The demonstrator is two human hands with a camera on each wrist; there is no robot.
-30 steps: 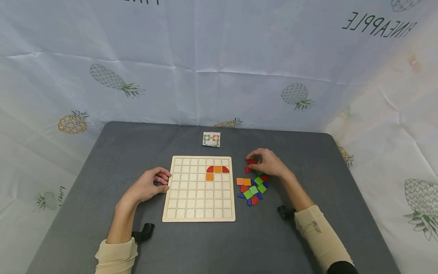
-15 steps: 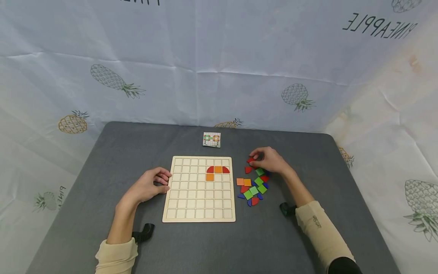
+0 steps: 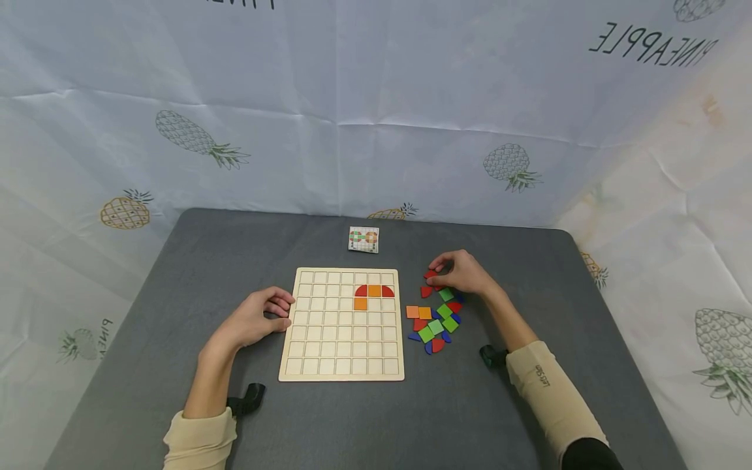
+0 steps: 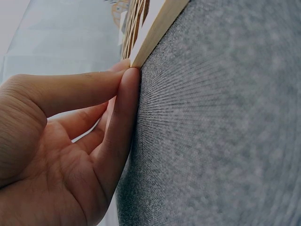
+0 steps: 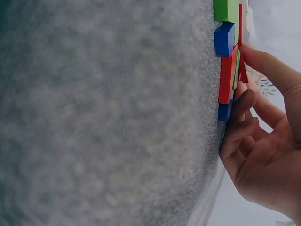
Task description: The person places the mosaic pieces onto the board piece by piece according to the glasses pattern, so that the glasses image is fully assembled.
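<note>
A light wooden grid board lies on the grey table. Several tiles sit in its upper right cells: two red quarter-round tiles and two orange squares. My left hand is at the board's left side; in the left wrist view its thumb and a fingertip pinch the edge. Over the far end of a loose pile of tiles is my right hand. Its thumb and fingers pinch a red tile, tilted up in the right wrist view. The held tile's full outline is partly hidden by fingers.
The pile, right of the board, mixes green, blue, red and orange tiles. A small pattern card lies behind the board on the table. Cloth with pineapple prints hangs around the table's back and sides.
My right hand has shifted slightly right and away from me, uncovering a green tile in the pile. The left hand and the board stay put.
</note>
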